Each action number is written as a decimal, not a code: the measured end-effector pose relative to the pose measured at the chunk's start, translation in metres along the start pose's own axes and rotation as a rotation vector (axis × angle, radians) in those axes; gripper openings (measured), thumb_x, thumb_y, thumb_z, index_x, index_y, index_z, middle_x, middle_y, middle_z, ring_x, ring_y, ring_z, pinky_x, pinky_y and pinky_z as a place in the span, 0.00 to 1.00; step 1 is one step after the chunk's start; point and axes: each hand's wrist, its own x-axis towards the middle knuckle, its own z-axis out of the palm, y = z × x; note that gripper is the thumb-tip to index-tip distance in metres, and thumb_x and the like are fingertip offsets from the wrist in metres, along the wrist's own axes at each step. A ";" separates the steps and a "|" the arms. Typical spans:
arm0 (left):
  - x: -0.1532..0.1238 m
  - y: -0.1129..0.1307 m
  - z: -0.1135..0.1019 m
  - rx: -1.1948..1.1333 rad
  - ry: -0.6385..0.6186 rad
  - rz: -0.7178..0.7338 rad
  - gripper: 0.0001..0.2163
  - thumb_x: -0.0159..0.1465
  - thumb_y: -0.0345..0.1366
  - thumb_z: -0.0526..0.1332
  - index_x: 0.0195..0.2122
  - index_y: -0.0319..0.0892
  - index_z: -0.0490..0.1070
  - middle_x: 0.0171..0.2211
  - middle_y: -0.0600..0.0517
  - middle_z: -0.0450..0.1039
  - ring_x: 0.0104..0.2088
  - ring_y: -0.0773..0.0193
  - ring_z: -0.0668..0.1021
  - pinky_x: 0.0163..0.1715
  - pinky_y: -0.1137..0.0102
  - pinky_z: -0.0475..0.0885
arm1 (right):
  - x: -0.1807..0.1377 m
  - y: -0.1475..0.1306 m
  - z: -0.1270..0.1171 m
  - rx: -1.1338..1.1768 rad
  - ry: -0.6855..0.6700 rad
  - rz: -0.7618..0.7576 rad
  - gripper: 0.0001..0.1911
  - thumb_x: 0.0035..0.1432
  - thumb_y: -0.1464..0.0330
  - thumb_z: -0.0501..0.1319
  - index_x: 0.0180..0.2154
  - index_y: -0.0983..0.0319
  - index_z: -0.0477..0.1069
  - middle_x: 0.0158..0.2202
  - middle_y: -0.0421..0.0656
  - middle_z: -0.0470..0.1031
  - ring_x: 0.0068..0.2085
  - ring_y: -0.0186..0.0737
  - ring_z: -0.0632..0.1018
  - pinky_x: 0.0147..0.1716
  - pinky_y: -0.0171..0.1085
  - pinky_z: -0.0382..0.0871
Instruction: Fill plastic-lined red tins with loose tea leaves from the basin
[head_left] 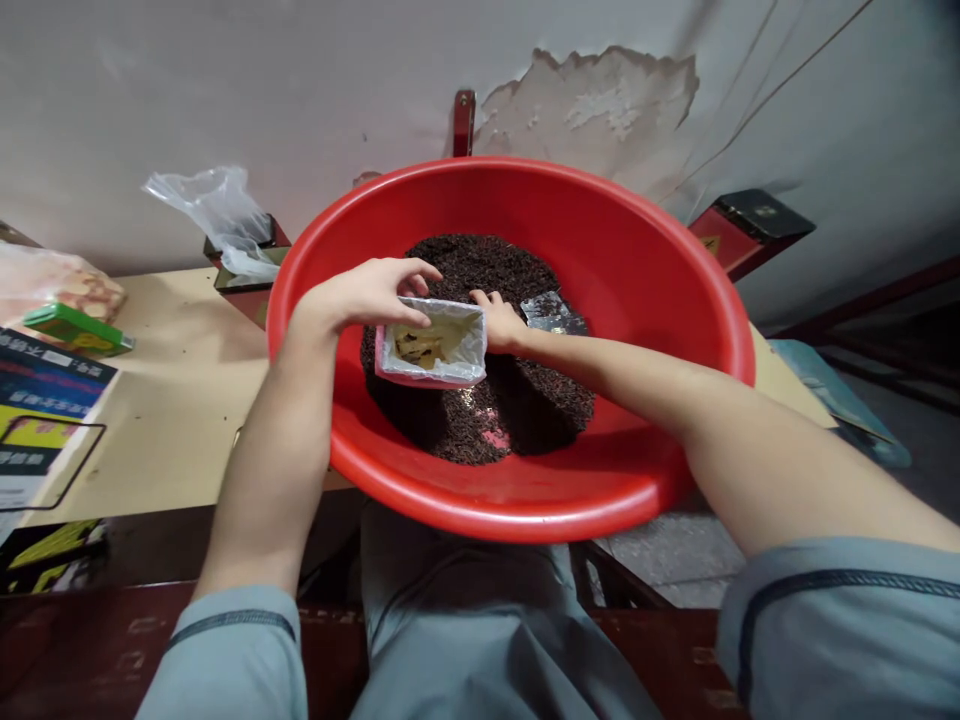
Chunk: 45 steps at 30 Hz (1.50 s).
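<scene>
A big red basin (652,260) holds a heap of dark loose tea leaves (510,400). Over the heap sits a small pink box lined with clear plastic (433,345), with a few leaves inside. My left hand (371,292) curls over the box's near-left rim, fingers pinching the plastic liner. My right hand (499,322) presses against the box's right side, fingers bent around its edge. A silvery foil packet (553,312) lies on the leaves just right of my right hand.
The basin rests on my lap against a wooden table (172,400). On the table lie a crumpled clear plastic bag (221,215), a green box (75,330) and printed cartons (41,410). A dark red box (742,230) stands at the right. The wall is close behind.
</scene>
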 end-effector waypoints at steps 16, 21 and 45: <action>-0.021 0.024 0.007 0.341 0.243 -0.560 0.37 0.59 0.32 0.64 0.72 0.38 0.63 0.53 0.32 0.81 0.52 0.36 0.82 0.51 0.53 0.77 | 0.002 -0.007 -0.004 0.014 -0.079 -0.035 0.47 0.58 0.56 0.73 0.74 0.51 0.58 0.74 0.58 0.53 0.68 0.75 0.65 0.57 0.64 0.74; -0.020 0.034 0.016 0.419 0.218 -0.495 0.31 0.59 0.29 0.65 0.66 0.36 0.71 0.53 0.31 0.80 0.54 0.33 0.82 0.53 0.50 0.77 | 0.004 -0.008 -0.001 0.027 -0.072 -0.032 0.47 0.57 0.57 0.74 0.73 0.51 0.59 0.73 0.57 0.55 0.67 0.74 0.65 0.57 0.64 0.74; 0.008 0.001 0.016 -0.046 0.284 -0.123 0.25 0.57 0.33 0.64 0.57 0.44 0.83 0.57 0.44 0.82 0.60 0.44 0.79 0.64 0.56 0.70 | 0.003 -0.002 -0.001 0.021 -0.034 -0.077 0.44 0.58 0.57 0.74 0.71 0.57 0.62 0.69 0.59 0.60 0.65 0.69 0.69 0.59 0.56 0.72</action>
